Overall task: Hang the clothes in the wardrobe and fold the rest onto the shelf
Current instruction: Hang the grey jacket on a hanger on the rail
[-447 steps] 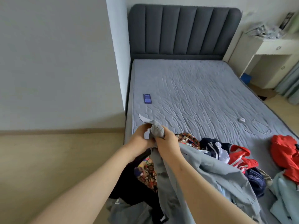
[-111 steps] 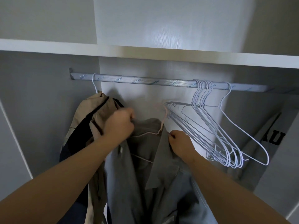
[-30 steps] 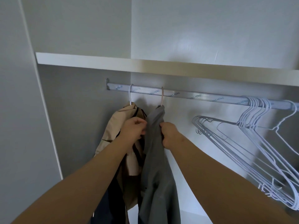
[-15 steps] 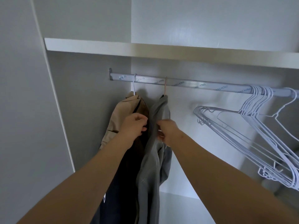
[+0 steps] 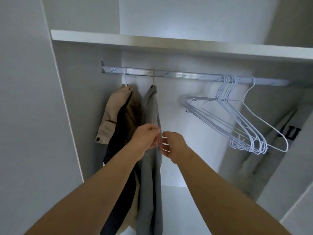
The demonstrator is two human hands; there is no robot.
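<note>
Wardrobe [image 5: 33, 116] open, shelf [image 5: 169, 43] across the top, rail [image 5: 186, 76] under it. Grey shirt [image 5: 150, 107] hangs on the rail at the left on a pinkish hanger [image 5: 153, 78], touching the tan jacket [image 5: 115, 106] beside it. Bunch of white wire hangers [image 5: 237, 119] well apart to the right. Both hands have dropped since half a second ago, from just under the collar to partway down the shirt front. Left hand [image 5: 145, 138] has its fingers curled, pinching the shirt's edge. Right hand [image 5: 172, 145] is just beside that edge (fingers motion-blurred, can't tell whether they grip).
</note>
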